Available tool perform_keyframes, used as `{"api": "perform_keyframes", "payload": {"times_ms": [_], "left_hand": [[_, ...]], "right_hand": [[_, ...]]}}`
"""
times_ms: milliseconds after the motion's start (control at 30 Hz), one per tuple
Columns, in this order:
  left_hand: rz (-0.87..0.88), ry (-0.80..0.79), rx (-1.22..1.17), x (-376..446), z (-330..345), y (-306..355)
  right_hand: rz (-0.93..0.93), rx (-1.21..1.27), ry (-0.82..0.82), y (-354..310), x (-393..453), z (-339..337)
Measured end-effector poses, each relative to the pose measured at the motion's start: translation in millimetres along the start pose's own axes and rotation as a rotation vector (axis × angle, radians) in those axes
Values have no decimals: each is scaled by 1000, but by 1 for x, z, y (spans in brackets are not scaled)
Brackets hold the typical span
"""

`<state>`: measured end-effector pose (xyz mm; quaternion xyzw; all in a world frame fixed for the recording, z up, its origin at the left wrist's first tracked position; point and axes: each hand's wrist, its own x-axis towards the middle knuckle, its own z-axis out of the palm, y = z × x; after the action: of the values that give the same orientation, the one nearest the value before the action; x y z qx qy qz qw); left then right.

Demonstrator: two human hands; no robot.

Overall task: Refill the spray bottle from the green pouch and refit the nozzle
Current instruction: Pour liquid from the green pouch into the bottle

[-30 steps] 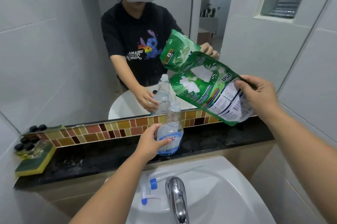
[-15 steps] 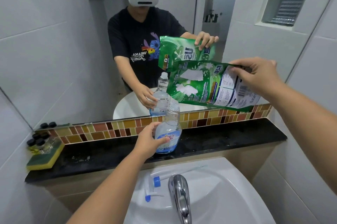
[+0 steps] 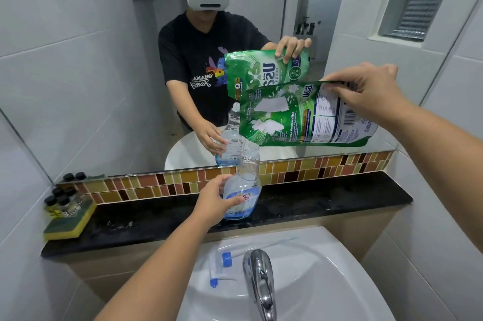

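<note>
The left hand [image 3: 213, 199] wraps its grip around the spray bottle [image 3: 244, 184], upright on the black desk [image 3: 326, 203]. The right hand [image 3: 371, 93] pinches the green pouch [image 3: 300, 116] by its upper edge; the pouch's low corner hangs just above the bottle's open neck. The nozzle [image 3: 222, 267] lies in the sink [image 3: 326, 281] below both grips.

The single head-worn camera looked forward and down from close above the white basin [image 3: 326, 281], facing the far wall's mirror [image 3: 104, 85] across the black ledge [image 3: 326, 200]. Its wide lens bent the tile lines. Both forearms reached in from the near edge, and the mirror returned a second, opposite-facing view of the same scene.
</note>
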<state>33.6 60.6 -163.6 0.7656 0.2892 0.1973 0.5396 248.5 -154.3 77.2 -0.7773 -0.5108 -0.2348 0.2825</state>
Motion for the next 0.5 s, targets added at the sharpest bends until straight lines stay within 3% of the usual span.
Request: {"api": "perform_keyframes", "payload": {"times_ms": [500], "left_hand": [[-6,21,-7,-3,-6,-2]], "right_hand": [[-111,-58,-15,-17,15,-4]]}}
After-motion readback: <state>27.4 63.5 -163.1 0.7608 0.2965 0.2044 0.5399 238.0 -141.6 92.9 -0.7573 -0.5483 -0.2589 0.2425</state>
